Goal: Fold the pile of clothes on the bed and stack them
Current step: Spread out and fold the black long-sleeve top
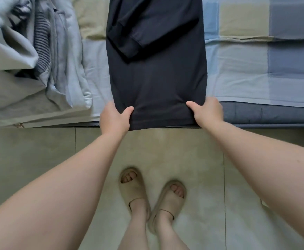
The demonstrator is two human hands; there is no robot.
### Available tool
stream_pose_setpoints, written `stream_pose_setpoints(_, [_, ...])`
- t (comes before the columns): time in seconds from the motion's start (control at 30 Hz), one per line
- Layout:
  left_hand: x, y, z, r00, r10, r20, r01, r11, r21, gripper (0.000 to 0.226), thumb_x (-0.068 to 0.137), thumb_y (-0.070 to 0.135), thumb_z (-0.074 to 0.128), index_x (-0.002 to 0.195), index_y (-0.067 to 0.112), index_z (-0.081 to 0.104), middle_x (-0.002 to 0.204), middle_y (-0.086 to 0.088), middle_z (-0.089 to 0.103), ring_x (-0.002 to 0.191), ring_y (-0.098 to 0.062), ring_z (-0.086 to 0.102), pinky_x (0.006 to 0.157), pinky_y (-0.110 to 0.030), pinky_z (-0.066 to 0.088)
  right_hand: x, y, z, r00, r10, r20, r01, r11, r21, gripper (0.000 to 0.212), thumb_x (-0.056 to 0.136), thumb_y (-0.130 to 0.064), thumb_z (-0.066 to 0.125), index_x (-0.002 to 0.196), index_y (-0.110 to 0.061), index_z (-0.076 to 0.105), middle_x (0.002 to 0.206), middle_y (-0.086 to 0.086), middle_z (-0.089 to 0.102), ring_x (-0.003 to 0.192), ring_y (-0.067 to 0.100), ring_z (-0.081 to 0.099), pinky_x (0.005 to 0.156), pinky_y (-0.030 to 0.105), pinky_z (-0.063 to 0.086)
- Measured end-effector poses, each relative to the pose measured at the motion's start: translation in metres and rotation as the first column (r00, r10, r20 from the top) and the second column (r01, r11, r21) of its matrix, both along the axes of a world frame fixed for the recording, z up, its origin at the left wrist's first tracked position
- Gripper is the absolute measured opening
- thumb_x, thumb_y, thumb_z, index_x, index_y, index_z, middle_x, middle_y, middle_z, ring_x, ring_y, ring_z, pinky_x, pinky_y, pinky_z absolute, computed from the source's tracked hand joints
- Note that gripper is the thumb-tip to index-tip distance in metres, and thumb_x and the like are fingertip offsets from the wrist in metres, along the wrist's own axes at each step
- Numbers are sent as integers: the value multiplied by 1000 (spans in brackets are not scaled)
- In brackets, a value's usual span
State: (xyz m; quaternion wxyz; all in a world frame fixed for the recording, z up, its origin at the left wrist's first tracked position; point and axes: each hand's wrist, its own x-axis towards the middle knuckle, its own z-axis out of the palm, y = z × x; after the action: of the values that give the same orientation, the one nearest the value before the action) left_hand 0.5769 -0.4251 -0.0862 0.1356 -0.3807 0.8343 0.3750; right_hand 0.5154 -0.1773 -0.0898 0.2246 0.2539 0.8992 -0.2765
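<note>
A black shirt (156, 73) lies flat on the bed as a long narrow strip, its sides and a sleeve folded inward. Its hem hangs at the bed's near edge. My left hand (114, 118) grips the hem's left corner, thumb on top of the cloth and fingers under it. My right hand (207, 111) grips the right corner the same way. A heap of unfolded clothes (30, 56), grey, pale blue and striped, lies to the left of the shirt.
The bed has a checked sheet (256, 56) in blue, beige and grey, bare to the right of the shirt. Its dark blue mattress edge (265, 114) runs across the view. Below is a tiled floor (39, 159) with my sandalled feet (151, 195).
</note>
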Motion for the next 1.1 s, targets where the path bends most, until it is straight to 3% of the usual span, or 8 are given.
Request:
stream_pose_setpoints(0.1, [7,-5,19,994,72,79,-87,973,214,26,91,37,69,97,12,69,95,-4,71,91,-30,65,82,-39,53,8,5,20,987,-151,49,159,953,-258,19,94,-27,64,106,-12,67,110,8,71,81,25,67,58,24,51])
stream_pose_setpoints(0.23, [21,-11,70,980,88,178,-153,907,393,27,91,33,71,110,14,70,97,2,70,85,-20,63,78,-32,50,31,13,83,966,-243,89,259,900,-351,6,98,-15,60,97,-12,65,94,4,70,62,11,61,46,12,46])
stream_pose_setpoints(0.3, [34,-8,107,966,102,236,-198,882,428,25,92,30,71,110,14,67,96,2,67,80,-18,59,75,-31,48,47,16,125,955,-279,103,297,879,-372,6,99,-12,60,97,-8,64,83,4,64,62,9,56,41,9,41])
stream_pose_setpoints(0.4, [61,2,168,928,133,349,-292,842,455,26,91,29,74,110,14,64,100,-4,65,75,-18,55,62,-27,44,77,25,184,929,-326,174,369,842,-393,5,97,-11,63,94,-7,64,89,9,65,63,13,59,49,20,52])
stream_pose_setpoints(0.47, [84,9,209,886,182,426,-380,811,444,30,89,31,76,109,13,63,97,-5,64,69,-17,53,58,-26,43,100,31,226,913,-354,202,407,828,-386,4,96,-11,65,96,-7,63,88,8,64,64,14,60,49,20,54])
stream_pose_setpoints(0.7, [95,21,321,794,346,499,-590,634,500,12,95,26,67,92,18,59,49,4,56,54,-12,46,55,-24,40,129,43,330,857,-459,233,515,745,-425,14,95,-10,65,84,-10,57,84,9,63,64,18,59,40,18,45])
stream_pose_setpoints(0.83, [55,13,352,781,390,487,-622,555,552,16,97,25,58,82,18,56,42,4,54,56,-13,47,57,-25,40,92,39,363,828,-502,251,558,689,-462,15,95,-16,67,82,-15,58,81,6,62,62,15,57,58,25,51])
stream_pose_setpoints(1.1, [-97,-23,353,737,477,480,-668,402,626,17,97,23,54,83,15,57,66,-1,56,55,-13,47,59,-26,43,-68,4,371,751,-588,300,650,582,-488,5,97,-16,63,95,-12,60,79,7,67,59,11,61,50,22,48])
